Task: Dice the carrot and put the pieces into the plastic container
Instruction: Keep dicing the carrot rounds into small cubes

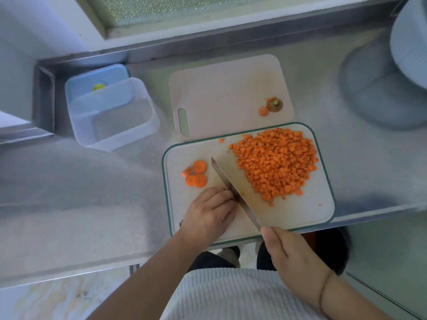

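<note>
The fingers of the left hand are curled downward on the near cutting board, with the knuckles against the flat side of the knife blade. What they press under them is hidden, so I cannot tell what they hold. The right hand is clenched around the knife handle, which is covered by the hand, and the thumb lies along the top near the blade.

The steel counter carries everything. At its far right stands a pale round stack, maybe plates, which is blurred. The near cutting board, white with a green edge, lies at the front edge of the counter. Behind it, touching or slightly overlapped by it, lies a second plain board with a handle slot. The clear plastic container stands well to the left of both boards, with nothing orange inside it, and its blue lid leans behind it.

The big heap of diced carrot covers the right half of the near board. The blade goes diagonally between this heap and four round carrot slices, which lie at the left side of the board, just beyond the left hand. On the far board, near its right corner, are the carrot top and one small slice.
</note>
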`<state>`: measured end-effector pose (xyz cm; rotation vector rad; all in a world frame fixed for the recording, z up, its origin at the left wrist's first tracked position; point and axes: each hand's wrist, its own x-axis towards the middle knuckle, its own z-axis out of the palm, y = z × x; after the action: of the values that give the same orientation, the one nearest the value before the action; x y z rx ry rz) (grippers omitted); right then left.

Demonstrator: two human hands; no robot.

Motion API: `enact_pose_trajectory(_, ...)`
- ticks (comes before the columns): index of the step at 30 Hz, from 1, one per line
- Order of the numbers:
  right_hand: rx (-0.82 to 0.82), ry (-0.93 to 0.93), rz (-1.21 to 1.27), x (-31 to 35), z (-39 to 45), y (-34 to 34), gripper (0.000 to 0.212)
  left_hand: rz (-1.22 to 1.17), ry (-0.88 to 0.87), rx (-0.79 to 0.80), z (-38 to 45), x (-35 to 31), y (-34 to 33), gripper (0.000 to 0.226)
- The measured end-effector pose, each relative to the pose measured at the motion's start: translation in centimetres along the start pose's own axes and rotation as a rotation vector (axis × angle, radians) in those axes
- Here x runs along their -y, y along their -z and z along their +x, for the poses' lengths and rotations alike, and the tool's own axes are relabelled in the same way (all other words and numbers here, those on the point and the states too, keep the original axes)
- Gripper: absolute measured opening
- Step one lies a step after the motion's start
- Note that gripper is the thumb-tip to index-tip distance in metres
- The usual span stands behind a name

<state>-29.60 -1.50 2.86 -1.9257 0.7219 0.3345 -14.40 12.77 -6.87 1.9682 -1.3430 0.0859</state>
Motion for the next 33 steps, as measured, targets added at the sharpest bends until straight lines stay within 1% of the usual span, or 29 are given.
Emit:
enact_pose_trajectory(3,0.016,-0.036,0.002,0.0,-1.4,0.6,0.048,0.053,-0.011,-0.005,-0.4,0.0,0.3,0.003)
enact_pose_trajectory(4,0.023,-0.043,-0.008,0.0,-2.0,0.7,0.048,0.069,-0.009,-0.012,-0.5,0.1,0.4,0.003)
enact_pose_trajectory(5,0.019,-0.052,-0.026,-0.1,-2.5,0.8,0.056,0.074,-0.006,-0.019,-0.7,0.2,0.4,0.003)
enact_pose_trajectory(7,0.0,-0.063,-0.072,-0.1,-3.0,0.7,0.081,0.07,-0.005,-0.023,-0.8,0.2,0.4,0.003)
enact_pose_trajectory(8,-0.003,-0.084,-0.104,-0.2,-3.1,0.6,0.087,0.068,-0.005,-0.021,-0.8,0.2,0.4,0.004)
enact_pose_trajectory(9,0.011,-0.115,-0.139,-0.1,-3.1,0.6,0.087,0.067,-0.006,-0.017,-0.8,0.2,0.4,0.005)
enact_pose_trajectory(11,0.071,-0.098,-0.152,-0.3,-2.6,0.3,0.087,0.066,-0.003,-0.013,-0.8,0.1,0.3,0.005)
enact_pose_trajectory(13,0.087,-0.036,-0.147,-0.9,-1.7,-0.4,0.081,0.061,0.003,-0.01,-0.8,0.2,0.4,0.004)
enact_pose_trajectory(19,0.024,0.019,-0.049,-1.2,-1.0,-0.7,0.072,0.075,0.023,-0.036,-1.0,0.1,0.7,0.006)
enact_pose_trajectory(23,0.024,0.02,-0.077,-1.8,-2.4,-0.2,0.063,0.088,0.063,-0.071,-1.5,-0.1,1.0,0.005)
enact_pose_trajectory(26,0.035,0.009,-0.106,-1.9,-2.6,-0.3,0.063,0.095,0.054,-0.056,-1.4,-0.1,0.9,0.008)
enact_pose_trajectory(29,0.068,-0.005,-0.138,-1.7,-2.5,-0.3,0.057,0.097,0.055,-0.049,-1.4,-0.1,0.8,0.005)
enact_pose_trajectory(31,0.072,-0.007,-0.161,-1.8,-2.4,-0.4,0.061,0.098,0.062,-0.05,-1.4,-0.1,0.8,0.004)
enact_pose_trajectory(33,0.069,-0.001,-0.164,-2.1,-2.1,-0.7,0.071,0.097,0.066,-0.053,-1.3,-0.1,0.8,0.006)
